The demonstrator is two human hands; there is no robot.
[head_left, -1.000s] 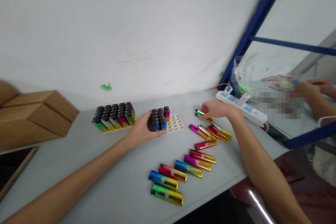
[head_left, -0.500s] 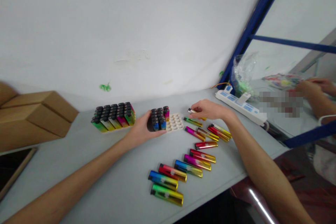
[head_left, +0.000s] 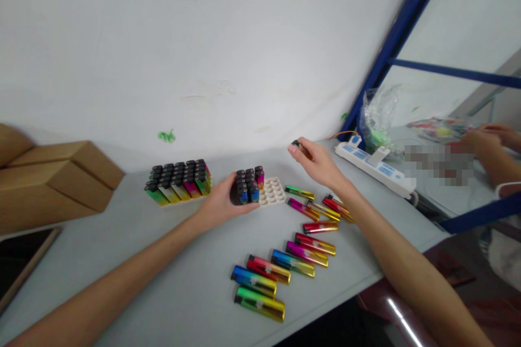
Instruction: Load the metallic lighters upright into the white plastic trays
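My left hand (head_left: 223, 199) is wrapped round the left end of a group of upright lighters (head_left: 248, 193), their black tops facing up. They stand in a white tray (head_left: 272, 191) whose right part shows bare round holes. Raised above the tabletop, behind and right of the tray, my right hand (head_left: 315, 160) grips a lighter (head_left: 296, 143); only its dark top shows, the fingers hide the rest. Below that hand, several shiny lighters lie flat, among them a green-and-gold lighter (head_left: 300, 192) and a red-and-gold lighter (head_left: 321, 227).
A full block of upright lighters (head_left: 179, 183) stands left of my left hand. Cardboard boxes (head_left: 52, 184) sit at the far left. A white power strip (head_left: 374, 168) runs along the right, beside a blue frame (head_left: 391, 49). Another person's hands (head_left: 484, 143) are beyond it.
My right hand has lifted from the tabletop and turned upward, taking a lighter from the back of the loose ones. My left hand stays at the tray.
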